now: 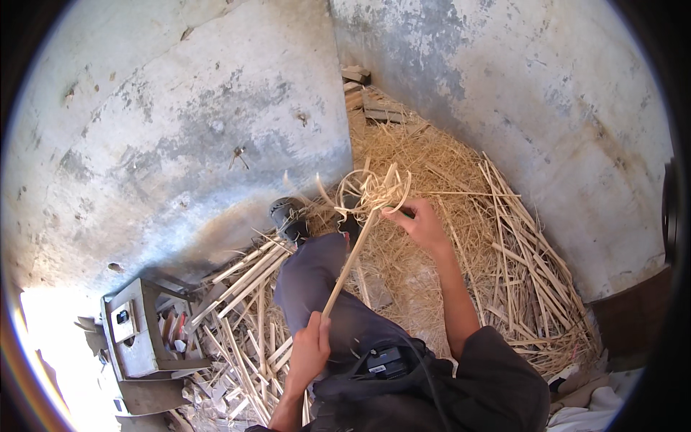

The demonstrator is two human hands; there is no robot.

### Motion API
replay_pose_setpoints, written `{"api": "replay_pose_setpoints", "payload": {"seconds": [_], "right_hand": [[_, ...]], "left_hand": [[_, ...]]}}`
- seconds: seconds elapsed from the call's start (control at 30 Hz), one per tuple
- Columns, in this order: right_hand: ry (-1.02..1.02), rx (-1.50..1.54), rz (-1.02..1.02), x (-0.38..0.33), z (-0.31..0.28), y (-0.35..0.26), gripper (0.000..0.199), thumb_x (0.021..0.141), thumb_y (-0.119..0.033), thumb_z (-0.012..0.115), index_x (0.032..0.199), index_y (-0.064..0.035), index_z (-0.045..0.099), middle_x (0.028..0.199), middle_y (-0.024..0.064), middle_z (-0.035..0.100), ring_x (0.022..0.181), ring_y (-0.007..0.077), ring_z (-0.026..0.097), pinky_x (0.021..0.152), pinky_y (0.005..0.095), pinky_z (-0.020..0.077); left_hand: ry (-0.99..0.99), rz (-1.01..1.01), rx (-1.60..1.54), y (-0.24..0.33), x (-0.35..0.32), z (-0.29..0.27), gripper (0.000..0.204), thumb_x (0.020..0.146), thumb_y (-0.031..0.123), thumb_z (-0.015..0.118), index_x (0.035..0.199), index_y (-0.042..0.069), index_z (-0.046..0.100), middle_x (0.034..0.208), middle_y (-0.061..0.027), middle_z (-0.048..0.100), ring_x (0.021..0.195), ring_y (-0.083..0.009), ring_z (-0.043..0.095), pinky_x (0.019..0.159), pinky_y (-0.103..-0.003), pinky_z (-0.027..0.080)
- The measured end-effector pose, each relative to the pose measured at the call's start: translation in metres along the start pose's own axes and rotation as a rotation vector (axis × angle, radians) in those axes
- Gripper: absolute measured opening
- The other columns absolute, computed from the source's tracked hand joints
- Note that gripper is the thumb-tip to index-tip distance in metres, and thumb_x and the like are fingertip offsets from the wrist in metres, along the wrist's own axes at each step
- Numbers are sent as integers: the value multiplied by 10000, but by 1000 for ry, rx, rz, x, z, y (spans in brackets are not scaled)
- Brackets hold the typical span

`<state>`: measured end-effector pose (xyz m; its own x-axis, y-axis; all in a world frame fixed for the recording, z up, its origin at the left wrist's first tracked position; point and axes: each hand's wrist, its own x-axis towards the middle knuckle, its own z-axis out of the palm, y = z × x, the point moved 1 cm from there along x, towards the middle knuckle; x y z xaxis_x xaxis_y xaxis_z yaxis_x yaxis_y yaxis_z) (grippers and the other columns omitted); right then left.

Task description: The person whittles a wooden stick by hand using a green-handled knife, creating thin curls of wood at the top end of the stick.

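Observation:
A long pale wooden stick [347,279] slants up across my lap, away from me. Wrapped round its near end is my closed left hand [309,348]. At the far end, thin curled shavings [378,191] bunch up in loose loops. My right hand [419,225] is closed beside that far end, just below the curls. Between its thumb and fingers a bit of a small dark green handle [407,212] shows; the rest of that tool is hidden by the hand and shavings.
Straw-like shavings [425,162] cover the floor ahead. Long split sticks [529,266] lie along the right wall, more sticks [241,277] at left. A worn wooden box-like stand [137,327] is at lower left. Bare walls meet ahead; wood blocks [381,111] sit in the corner.

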<state>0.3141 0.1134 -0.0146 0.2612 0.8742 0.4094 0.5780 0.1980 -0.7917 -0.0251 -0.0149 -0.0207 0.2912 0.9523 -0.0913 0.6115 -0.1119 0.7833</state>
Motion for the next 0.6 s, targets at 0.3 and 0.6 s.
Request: {"api": "replay_pose_setpoints", "payload": {"seconds": [0.3,0.6], "right_hand": [[-118,-19,62,-22,-4,-50,414,1006,-378,780,1199,-12,777,762,22,689,676,115,570,635,302,447],[-327,775,220,-41,41,-78,336,1060,-190,740,1332,5,713,1010,39,753,934,91,691,824,286,568]], "left_hand": [[-173,-122,-461,1,20,-2,347,1191,300,474,948,57,521,665,-8,506,566,-84,494,512,-321,391],[-394,-115,-874,18,65,-7,391,1203,418,402,1068,78,538,702,-11,536,506,-68,438,457,-234,368]]}}
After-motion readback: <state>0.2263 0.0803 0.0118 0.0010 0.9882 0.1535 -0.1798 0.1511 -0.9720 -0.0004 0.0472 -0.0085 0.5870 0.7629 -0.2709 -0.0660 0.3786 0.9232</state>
